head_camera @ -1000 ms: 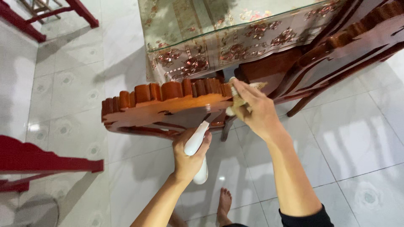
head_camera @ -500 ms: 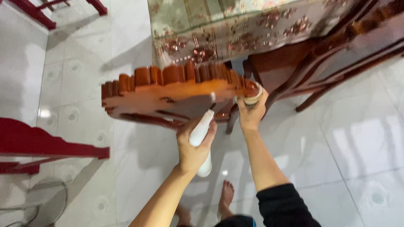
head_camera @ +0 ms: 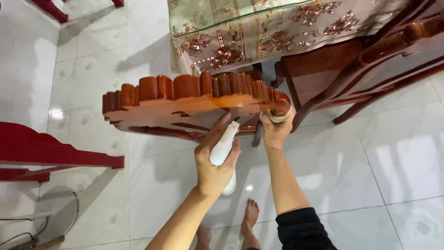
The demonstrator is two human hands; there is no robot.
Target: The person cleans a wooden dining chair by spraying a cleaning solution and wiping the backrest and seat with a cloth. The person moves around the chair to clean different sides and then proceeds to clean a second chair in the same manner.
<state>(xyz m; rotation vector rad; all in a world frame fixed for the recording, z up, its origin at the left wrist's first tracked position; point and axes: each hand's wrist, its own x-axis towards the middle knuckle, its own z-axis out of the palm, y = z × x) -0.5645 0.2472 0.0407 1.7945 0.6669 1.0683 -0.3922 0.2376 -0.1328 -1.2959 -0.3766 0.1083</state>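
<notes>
My left hand (head_camera: 213, 167) grips a white spray bottle (head_camera: 224, 153) aimed at the carved wooden chair back (head_camera: 185, 99); my right hand (head_camera: 276, 127) presses a cloth (head_camera: 276, 113) against its end.

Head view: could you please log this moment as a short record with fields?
Left hand: left hand grips a white spray bottle, nozzle toward the chair
Right hand: right hand presses a cloth on the chair's right end
Chair: carved wooden chair back, scalloped top edge
Behind: table with floral tablecloth
Floor: white tiled floor; bare feet visible
</notes>
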